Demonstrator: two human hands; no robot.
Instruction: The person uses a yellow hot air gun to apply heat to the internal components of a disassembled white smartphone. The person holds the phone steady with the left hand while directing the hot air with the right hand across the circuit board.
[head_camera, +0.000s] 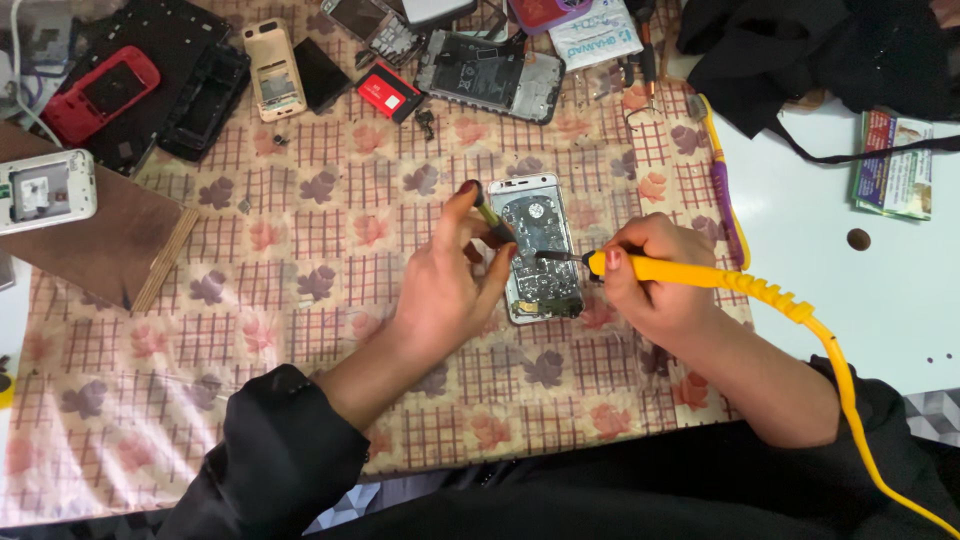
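An opened phone (540, 250) with its back off lies on the patterned cloth, circuit board showing. My left hand (450, 290) holds a thin dark tool (492, 220) whose tip rests on the phone's board. My right hand (650, 280) grips a yellow soldering iron (690, 275); its dark metal tip (555, 256) points left onto the middle of the board. The iron's yellow cord (850, 400) runs off to the lower right.
Several phone shells and parts lie along the far edge: a red phone back (100, 92), a beige phone body (273, 70), a red battery (390, 92), an opened phone frame (490, 75). A white phone (45, 190) sits left on brown board. A purple-yellow tool (725, 190) and black cloth (800, 50) lie right.
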